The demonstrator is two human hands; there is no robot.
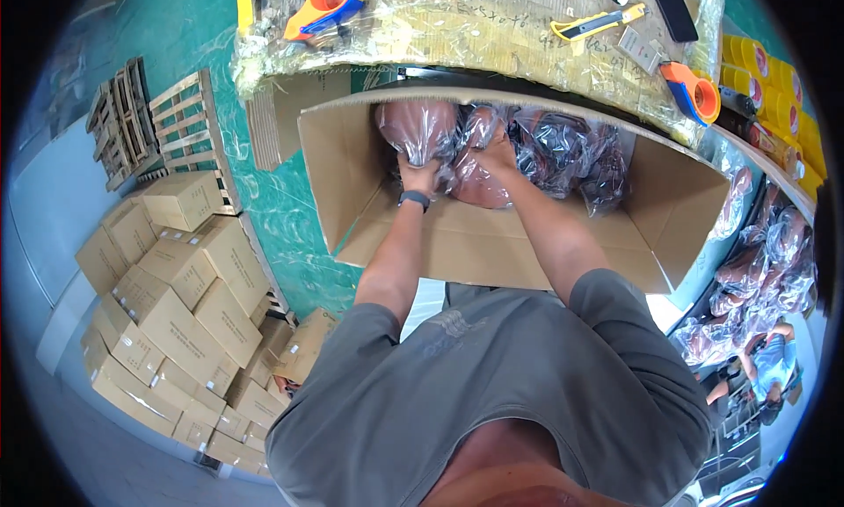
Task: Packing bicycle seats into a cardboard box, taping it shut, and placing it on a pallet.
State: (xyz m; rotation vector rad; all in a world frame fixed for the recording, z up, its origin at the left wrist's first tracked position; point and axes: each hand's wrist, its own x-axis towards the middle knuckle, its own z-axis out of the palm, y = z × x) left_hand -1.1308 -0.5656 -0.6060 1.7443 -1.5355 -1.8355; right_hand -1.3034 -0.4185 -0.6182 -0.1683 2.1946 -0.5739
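An open cardboard box [545,239] stands in front of me, its flaps spread outward. Inside are several reddish-brown, rounded things in clear plastic bags; their exact kind I cannot make out. My left hand [418,175], with a dark band at the wrist, is closed on the near end of a large bagged brown thing [417,124] at the box's left. Just to the right, my right hand [497,152] grips a smaller bagged brown thing [480,127]; its fingers are partly hidden. Below the hands lies another brown piece [482,187]. Darker bagged pieces [558,146] fill the box's middle and right.
Beyond the box, a tape-covered worktable [457,36] holds a yellow utility knife [598,23] and two tape dispensers [327,6]. Stacked cartons [176,305] and wooden pallets [189,124] stand left. At right are more bagged brown things [747,269] and another person [774,366].
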